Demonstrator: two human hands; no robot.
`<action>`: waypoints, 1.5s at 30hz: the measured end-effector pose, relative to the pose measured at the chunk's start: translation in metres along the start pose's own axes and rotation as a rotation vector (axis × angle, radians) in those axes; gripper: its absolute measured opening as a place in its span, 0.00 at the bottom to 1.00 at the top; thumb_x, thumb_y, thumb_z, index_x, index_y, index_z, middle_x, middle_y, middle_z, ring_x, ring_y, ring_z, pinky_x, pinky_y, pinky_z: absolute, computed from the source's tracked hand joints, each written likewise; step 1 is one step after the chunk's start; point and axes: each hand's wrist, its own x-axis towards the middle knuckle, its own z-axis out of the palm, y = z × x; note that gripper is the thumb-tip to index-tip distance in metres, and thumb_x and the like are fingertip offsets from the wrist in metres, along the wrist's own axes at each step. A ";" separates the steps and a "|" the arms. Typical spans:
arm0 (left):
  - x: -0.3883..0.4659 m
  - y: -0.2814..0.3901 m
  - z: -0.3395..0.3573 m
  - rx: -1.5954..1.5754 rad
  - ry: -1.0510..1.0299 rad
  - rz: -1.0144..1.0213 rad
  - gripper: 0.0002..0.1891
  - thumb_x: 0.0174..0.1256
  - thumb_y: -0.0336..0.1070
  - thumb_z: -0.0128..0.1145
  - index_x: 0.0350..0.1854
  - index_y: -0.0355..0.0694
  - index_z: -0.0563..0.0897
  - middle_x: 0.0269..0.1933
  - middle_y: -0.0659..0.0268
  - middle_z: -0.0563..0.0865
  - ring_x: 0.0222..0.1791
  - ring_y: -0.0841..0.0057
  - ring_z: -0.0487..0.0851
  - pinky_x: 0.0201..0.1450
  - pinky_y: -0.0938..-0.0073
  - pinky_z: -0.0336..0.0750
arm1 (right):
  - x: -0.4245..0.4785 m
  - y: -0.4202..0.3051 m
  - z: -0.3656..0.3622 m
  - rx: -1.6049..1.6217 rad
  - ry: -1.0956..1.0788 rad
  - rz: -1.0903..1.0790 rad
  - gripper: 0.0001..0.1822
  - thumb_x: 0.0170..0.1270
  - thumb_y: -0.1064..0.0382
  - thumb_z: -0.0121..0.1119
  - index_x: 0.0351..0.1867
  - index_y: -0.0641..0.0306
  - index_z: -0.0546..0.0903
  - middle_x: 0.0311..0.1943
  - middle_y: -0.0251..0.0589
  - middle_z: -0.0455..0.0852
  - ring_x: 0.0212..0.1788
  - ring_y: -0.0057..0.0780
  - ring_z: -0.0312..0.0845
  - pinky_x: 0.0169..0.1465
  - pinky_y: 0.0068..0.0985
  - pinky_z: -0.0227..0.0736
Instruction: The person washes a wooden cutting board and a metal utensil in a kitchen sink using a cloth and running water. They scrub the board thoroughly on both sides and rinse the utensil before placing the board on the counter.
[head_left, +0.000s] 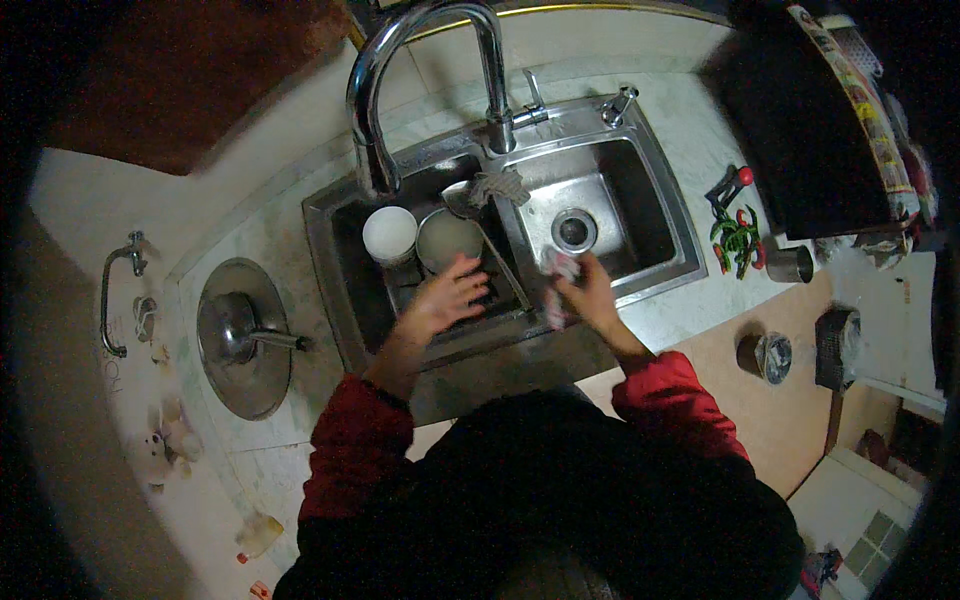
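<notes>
My left hand (448, 296), fingers spread and holding nothing, is over the near part of the left sink basin (341, 277). My right hand (589, 289) grips a pink and white cloth (556, 304) at the near edge of the right basin (652, 225); the cloth is blurred and partly hidden by the fingers. A white bowl (390, 231) and a greyish round vessel (448, 238) stand in the left basin. A long-handled metal utensil (501, 262) leans across that basin, its head partly behind a crumpled grey cloth (501, 186) on the divider.
A chrome faucet (366, 112) arches over the left basin. A round metal lid or pan (255, 390) lies on the left counter. Green and red peppers (736, 240), a black-handled tool (725, 187) and a metal cup (790, 265) are at the right. A bin (763, 356) stands below.
</notes>
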 end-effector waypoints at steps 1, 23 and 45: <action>-0.001 0.001 0.029 -0.038 0.100 -0.061 0.30 0.55 0.60 0.44 0.56 0.48 0.63 0.53 0.62 0.71 0.50 0.67 0.71 0.52 0.56 0.64 | 0.012 -0.029 0.008 0.045 -0.074 0.034 0.23 0.46 0.53 0.60 0.39 0.65 0.71 0.29 0.52 0.77 0.33 0.43 0.75 0.36 0.30 0.68; -0.018 0.057 -0.029 0.971 0.532 0.422 0.23 0.57 0.52 0.47 0.51 0.45 0.68 0.39 0.66 0.78 0.40 0.71 0.75 0.42 0.70 0.69 | 0.333 -0.021 0.032 0.068 0.168 -0.050 0.34 0.56 0.35 0.40 0.30 0.72 0.76 0.16 0.44 0.77 0.21 0.30 0.74 0.29 0.25 0.66; 0.036 0.070 -0.047 0.766 0.385 0.722 0.27 0.59 0.42 0.47 0.60 0.47 0.54 0.62 0.65 0.56 0.58 0.69 0.61 0.47 0.67 0.70 | 0.325 -0.019 0.040 0.300 0.383 -0.059 0.32 0.60 0.40 0.38 0.28 0.76 0.72 0.14 0.44 0.74 0.17 0.30 0.73 0.24 0.25 0.66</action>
